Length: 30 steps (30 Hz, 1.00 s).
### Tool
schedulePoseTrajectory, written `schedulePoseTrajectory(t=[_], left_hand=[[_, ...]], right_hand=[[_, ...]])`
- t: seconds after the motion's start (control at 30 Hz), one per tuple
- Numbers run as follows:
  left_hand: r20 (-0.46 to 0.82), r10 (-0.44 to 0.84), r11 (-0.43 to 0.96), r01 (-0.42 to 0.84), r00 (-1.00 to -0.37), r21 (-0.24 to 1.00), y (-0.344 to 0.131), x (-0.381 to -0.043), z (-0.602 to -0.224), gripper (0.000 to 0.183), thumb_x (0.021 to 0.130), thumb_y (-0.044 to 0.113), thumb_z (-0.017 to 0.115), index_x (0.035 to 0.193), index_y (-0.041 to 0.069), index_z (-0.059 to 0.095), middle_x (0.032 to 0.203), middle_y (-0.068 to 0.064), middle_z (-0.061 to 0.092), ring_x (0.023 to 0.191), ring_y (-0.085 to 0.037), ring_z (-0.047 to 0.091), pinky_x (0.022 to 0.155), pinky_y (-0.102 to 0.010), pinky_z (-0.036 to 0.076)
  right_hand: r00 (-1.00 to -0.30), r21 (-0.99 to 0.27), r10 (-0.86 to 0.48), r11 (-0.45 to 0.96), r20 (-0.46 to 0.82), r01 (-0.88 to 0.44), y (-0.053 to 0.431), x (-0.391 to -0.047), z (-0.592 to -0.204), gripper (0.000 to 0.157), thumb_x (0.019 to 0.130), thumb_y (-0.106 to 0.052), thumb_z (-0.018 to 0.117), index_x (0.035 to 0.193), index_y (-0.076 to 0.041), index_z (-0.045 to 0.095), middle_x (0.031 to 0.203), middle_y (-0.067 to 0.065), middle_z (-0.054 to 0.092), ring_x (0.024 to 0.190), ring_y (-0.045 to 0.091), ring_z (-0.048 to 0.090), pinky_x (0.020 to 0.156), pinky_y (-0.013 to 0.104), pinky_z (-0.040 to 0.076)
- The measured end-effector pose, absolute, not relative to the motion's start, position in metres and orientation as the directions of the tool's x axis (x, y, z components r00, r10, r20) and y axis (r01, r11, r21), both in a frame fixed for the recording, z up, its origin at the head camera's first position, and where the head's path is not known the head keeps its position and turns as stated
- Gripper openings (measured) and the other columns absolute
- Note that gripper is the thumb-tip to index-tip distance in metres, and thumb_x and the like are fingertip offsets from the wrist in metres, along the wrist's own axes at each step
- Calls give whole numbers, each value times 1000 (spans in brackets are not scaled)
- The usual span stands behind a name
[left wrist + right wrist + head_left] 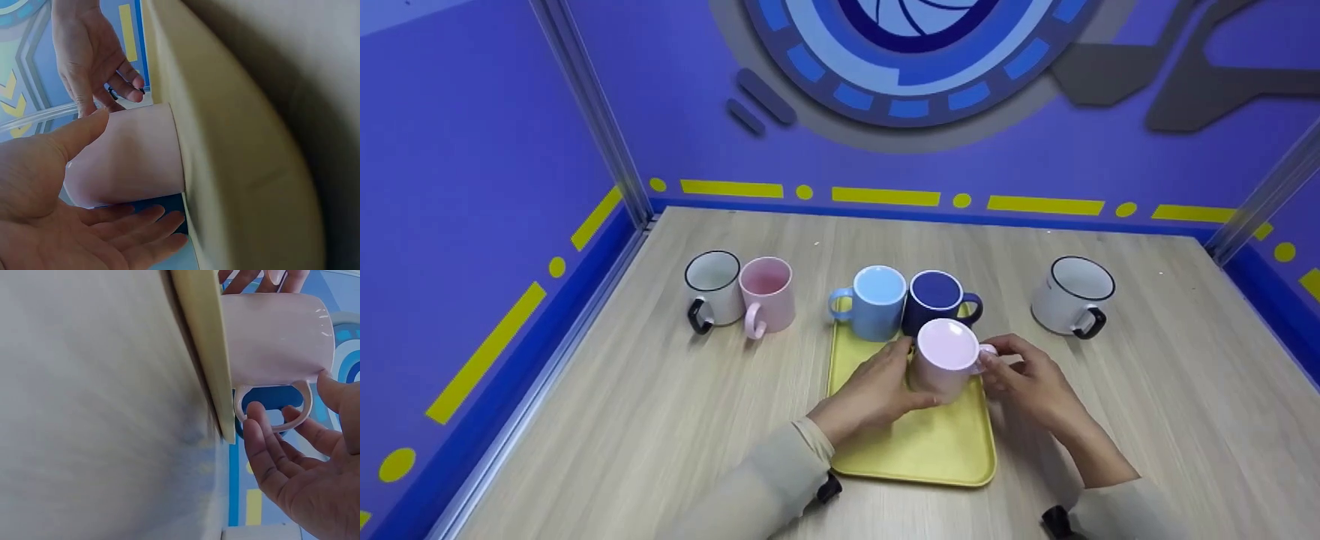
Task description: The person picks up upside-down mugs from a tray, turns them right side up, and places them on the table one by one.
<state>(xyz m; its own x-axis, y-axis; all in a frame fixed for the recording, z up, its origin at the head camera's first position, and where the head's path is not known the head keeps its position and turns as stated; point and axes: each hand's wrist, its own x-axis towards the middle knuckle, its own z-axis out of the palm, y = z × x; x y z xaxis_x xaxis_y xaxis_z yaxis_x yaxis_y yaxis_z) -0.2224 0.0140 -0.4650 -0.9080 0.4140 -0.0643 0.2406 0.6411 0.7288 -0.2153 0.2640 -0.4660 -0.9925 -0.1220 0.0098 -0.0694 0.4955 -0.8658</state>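
Observation:
A pale pink mug [946,360] stands on the yellow tray [915,457], its base against the tray in both wrist views. My left hand [877,390] holds the mug's left side, thumb in front and fingers behind. At the mug's handle [306,402] is my right hand [1035,386]; the thumb touches near the rim and the fingers are loosely bent about the handle. Just behind, a light blue mug [877,304] and a dark blue mug [934,300] stand side by side at the tray's far end, handles pointing outward.
To the left on the wooden table [660,435] stand a white mug with a black rim [716,289] and a pink mug [769,292], close together. Another black-rimmed white mug [1072,296] is at the right. Blue-purple panels [480,187] wall the table's left and back.

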Motion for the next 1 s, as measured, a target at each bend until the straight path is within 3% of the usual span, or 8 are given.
schedulePoseTrajectory(t=[0.5, 1.0], left_hand=[[22, 397, 609, 281, -917, 741, 25, -228, -470, 78, 87, 27, 86, 148, 6, 42, 145, -14, 57, 137, -28, 54, 118, -43, 42], [57, 405, 633, 324, -913, 703, 24, -228, -465, 66, 85, 29, 87, 137, 7, 52, 133, -12, 65, 125, -27, 62, 109, -42, 49]], right_hand=[[-992, -864, -123, 499, 1, -63, 265, -216, -469, 26, 105, -26, 62, 118, -4, 67, 111, 17, 65, 85, 24, 68, 74, 29, 61], [-994, -836, -110, 543, 19, -76, 264, -213, -466, 24, 106, -25, 60, 119, -6, 68, 110, 12, 68, 89, 21, 66, 74, 26, 59]])
